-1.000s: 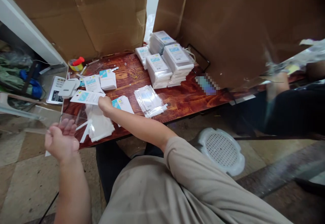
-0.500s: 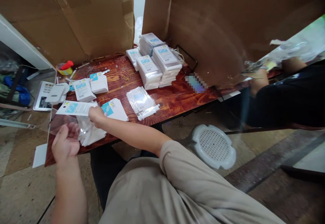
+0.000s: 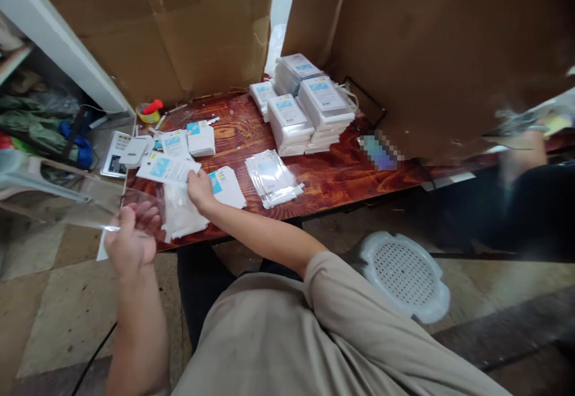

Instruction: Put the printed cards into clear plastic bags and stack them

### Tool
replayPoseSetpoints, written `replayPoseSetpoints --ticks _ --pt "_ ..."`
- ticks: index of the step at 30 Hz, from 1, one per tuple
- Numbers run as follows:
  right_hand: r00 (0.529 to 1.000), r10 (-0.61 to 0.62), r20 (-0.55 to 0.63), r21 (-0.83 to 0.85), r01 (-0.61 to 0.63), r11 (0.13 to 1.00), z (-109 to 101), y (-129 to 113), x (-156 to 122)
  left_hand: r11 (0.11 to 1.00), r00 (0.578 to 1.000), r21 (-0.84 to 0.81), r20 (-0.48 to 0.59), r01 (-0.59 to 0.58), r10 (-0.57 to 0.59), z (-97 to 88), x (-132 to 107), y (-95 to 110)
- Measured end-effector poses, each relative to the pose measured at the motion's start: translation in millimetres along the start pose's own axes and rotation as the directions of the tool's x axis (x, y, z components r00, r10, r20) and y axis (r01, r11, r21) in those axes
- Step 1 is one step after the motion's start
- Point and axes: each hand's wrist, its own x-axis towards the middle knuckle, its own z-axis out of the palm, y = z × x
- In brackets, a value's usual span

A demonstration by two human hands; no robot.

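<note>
My left hand (image 3: 133, 237) is beside the table's near left corner. Its thumb and fingers pinch a clear plastic bag (image 3: 96, 204), which stretches out to the left past the table edge. My right hand (image 3: 200, 191) grips the right end of a white and blue printed card (image 3: 162, 168), which lies nearly level. Under the card and right hand is a pile of clear bags (image 3: 182, 213). Just right of that hand is a fanned stack of cards (image 3: 231, 187). Several flat bagged cards (image 3: 272, 177) lie farther right.
Tall stacks of bagged packets (image 3: 291, 123) stand at the back of the wooden table (image 3: 233, 123), near cardboard walls (image 3: 215, 30). More card stacks (image 3: 200, 138) and a yellow tape roll (image 3: 149, 114) are at left. A plastic stool (image 3: 404, 273) stands right; another person's arm (image 3: 525, 156) is beyond.
The view has shifted, so the table sits farther right. My left hand has drawn the clear bag out leftward, beyond the table edge. My right hand keeps hold of the card.
</note>
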Motion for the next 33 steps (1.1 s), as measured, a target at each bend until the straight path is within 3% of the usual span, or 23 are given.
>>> replayPoseSetpoints --ticks 2,5,9,12,15,20,24,27,30,33 --pt "0.995 -0.030 -0.096 0.140 0.044 0.989 -20.2 -15.5 -13.3 0.999 0.998 -0.003 -0.043 0.037 -0.037 -0.6 7.0 -15.3" --pt "0.996 -0.085 0.000 0.244 0.083 0.966 -61.4 -29.9 -46.1 0.999 0.998 -0.022 -0.051 0.034 -0.035 3.9 12.0 -31.2" --pt "0.978 0.034 0.206 0.075 -0.050 0.996 -116.9 -26.3 -88.8 0.996 0.997 -0.089 -0.071 -0.020 0.013 17.4 11.9 -40.9" --pt "0.968 0.028 0.249 -0.096 -0.005 0.995 -141.9 -15.5 -98.4 0.990 0.996 -0.119 0.056 0.081 -0.074 26.1 11.4 -44.7" --pt "0.972 0.012 0.234 -0.214 0.040 0.976 -147.6 -3.4 -90.8 0.977 0.983 -0.151 0.120 0.154 -0.136 29.5 13.0 -51.2" --pt "0.982 -0.097 0.160 -0.365 0.151 0.919 -137.0 6.9 -78.1 0.950 0.962 -0.180 0.141 0.256 -0.233 27.8 15.5 -62.4" --pt "0.971 -0.226 0.077 -0.441 0.237 0.866 -126.3 4.6 -82.2 0.956 0.975 -0.195 0.072 0.220 -0.210 30.5 12.0 -63.4" --pt "0.958 -0.284 0.045 -0.402 0.277 0.873 -120.2 4.5 -87.3 0.968 0.985 -0.184 0.066 0.170 -0.161 35.1 5.3 -62.1" --pt "0.970 -0.220 0.104 -0.285 0.241 0.928 -120.8 4.6 -90.1 0.971 0.985 -0.191 0.128 0.143 -0.120 37.7 -1.5 -61.7" --pt "0.947 -0.026 0.319 -0.189 0.091 0.978 -130.0 0.1 -92.2 0.969 0.981 -0.207 0.169 0.134 -0.100 36.9 -5.3 -61.6"
